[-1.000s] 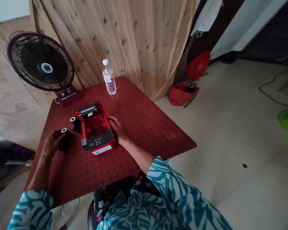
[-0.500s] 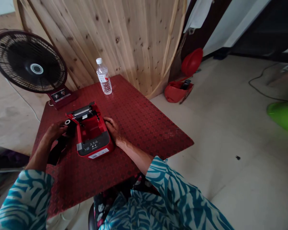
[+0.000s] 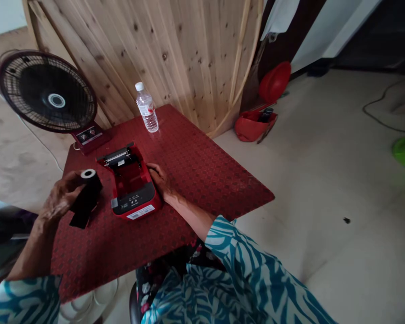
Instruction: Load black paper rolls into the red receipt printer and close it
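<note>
Nearest, on the dark-red patterned counter (image 3: pixel 202 180), a red machine (image 3: pixel 132 182) is seen opened, its red hollow exposed; its front wall is marked by a white label (image 3: pixel 141 212), its black panel (image 3: pixel 134 199) by small pale print, neither legible. Its right wall is touched by the right hand (image 3: pixel 160 180); whether those fingers are pressed together cannot be told. Just left of it, a black roll (image 3: pixel 89 191) with a white-ringed core is pinched by the left hand's (image 3: pixel 61 196) fingers. Beyond are set a white-capped clear bottle (image 3: pixel 147 110), its label unreadable, and a maroon fan (image 3: pixel 50 94)
</note>
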`<state>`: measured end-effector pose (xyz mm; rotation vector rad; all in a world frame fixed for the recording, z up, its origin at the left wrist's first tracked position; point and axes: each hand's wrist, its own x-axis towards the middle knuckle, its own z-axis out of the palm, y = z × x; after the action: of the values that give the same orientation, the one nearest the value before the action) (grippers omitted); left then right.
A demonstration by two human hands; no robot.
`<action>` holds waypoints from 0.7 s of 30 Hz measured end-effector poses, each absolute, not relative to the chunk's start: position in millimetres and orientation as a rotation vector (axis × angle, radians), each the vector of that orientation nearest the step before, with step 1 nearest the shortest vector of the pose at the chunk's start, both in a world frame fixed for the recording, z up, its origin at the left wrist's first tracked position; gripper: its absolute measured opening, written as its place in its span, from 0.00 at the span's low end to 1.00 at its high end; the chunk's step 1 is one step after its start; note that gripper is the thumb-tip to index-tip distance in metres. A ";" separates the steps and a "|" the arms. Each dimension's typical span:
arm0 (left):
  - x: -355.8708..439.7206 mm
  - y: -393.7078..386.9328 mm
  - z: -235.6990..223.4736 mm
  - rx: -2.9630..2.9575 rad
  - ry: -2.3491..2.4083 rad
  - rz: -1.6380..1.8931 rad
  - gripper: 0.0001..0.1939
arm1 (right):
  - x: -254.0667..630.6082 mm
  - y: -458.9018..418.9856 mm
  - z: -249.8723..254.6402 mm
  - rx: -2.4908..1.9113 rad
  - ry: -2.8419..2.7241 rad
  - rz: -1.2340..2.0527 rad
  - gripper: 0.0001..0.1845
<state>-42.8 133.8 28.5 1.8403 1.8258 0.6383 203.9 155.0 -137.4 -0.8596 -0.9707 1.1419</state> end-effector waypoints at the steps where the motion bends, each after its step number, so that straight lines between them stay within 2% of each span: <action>1: -33.9 127.4 31.0 1.909 1.793 0.583 0.34 | 203.6 155.1 -137.5 -0.859 -0.968 1.140 0.14; 8: 34.2 129.4 22.5 2.435 1.591 0.118 0.25 | 204.1 154.9 -134.1 -0.873 -1.005 1.137 0.15; 15: 57.2 151.1 9.6 2.644 1.683 -0.351 0.21 | 206.3 152.3 -128.3 -0.879 -1.031 1.137 0.15; 21: 62.4 170.8 -2.9 2.583 1.594 -0.443 0.17 | 206.2 152.7 -128.1 -0.882 -1.022 1.135 0.13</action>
<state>62.4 170.8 -2.9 2.5827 1.5939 -0.4433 206.2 152.7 -128.1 -0.8825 -1.0223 1.1348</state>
